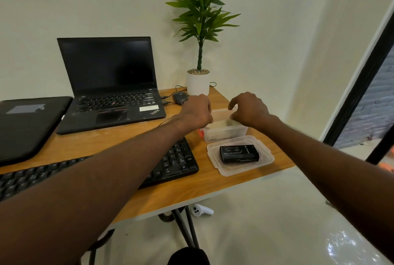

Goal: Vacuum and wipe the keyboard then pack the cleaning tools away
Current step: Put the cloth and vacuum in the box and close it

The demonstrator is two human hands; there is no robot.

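Note:
A clear plastic container (226, 133) stands on the wooden desk (162, 196), right of the black keyboard (177, 162). A pale cloth (222, 124) lies inside it. My left hand (196, 112) grips the container's left rim. My right hand (249, 109) curls over the right rim, its fingertips pinching the cloth. Just in front lies the container's clear lid (264, 159), upturned, with a small black boxy device (239, 154) resting in it. My left forearm crosses over the middle of the keyboard and hides that part of it.
An open black laptop (110, 94) and a black sleeve (27, 124) sit at the back left. A mouse (179, 97) and a white plant pot (197, 83) stand behind the container. A small red item (200, 133) touches the container's left side. The desk edge runs close on the right.

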